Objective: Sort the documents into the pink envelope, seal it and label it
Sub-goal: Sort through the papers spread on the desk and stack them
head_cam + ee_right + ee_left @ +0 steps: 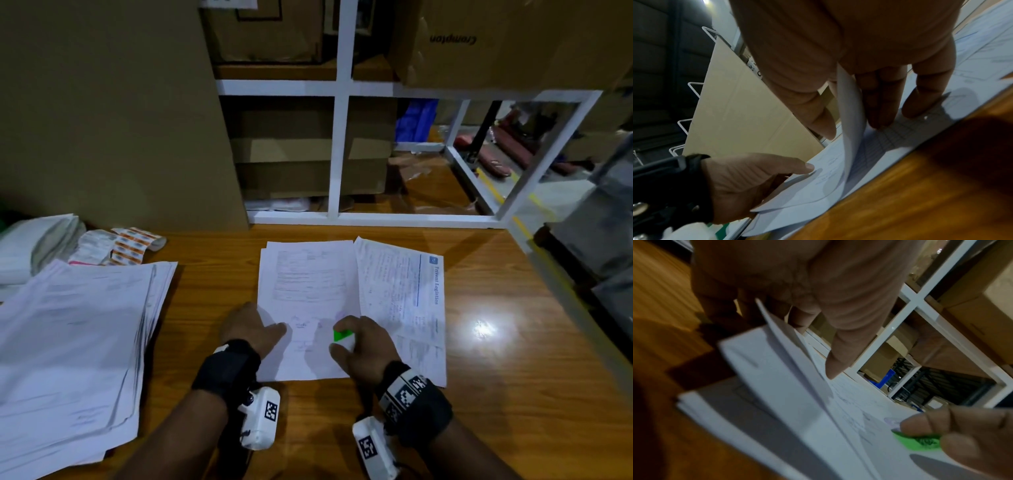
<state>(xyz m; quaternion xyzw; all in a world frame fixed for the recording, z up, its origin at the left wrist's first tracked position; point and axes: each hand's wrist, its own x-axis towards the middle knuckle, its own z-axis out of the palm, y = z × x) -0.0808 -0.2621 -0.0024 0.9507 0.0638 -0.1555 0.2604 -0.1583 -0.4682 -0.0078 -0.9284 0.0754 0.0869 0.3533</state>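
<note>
Paperwork sorting is clearly the step in hand here, no envelope stuffing yet. The middle stack of documents (308,291) sits on the wooden counter (513,342) right in front of the person, with a second pile (400,291) lying just beside it on the right and overlapping its edge, and a much bigger loose heap (68,342) well off to the left.

The left hand (255,329) lies on the lower left corner of the middle stack, thumb stretched flat on top; the left wrist view shows a page edge lifted against its fingers (838,363), but whether they actually pinch it is hard to call. The right hand (363,346) has its grip clamped on a small bright green tag (340,335), squeezed between thumb and forefinger, and the right wrist view shows a curled sheet (851,113) standing up between its fingers.

No pink envelope can be made out for sure; something pinkish peeks out near the packets (120,246) at the back left, too small to tell.

Best guess, the next move is peeling that one sheet free without dragging the ones below, then parking it on the correct pile. Thin paper sticks together, so a light touch matters.
</note>
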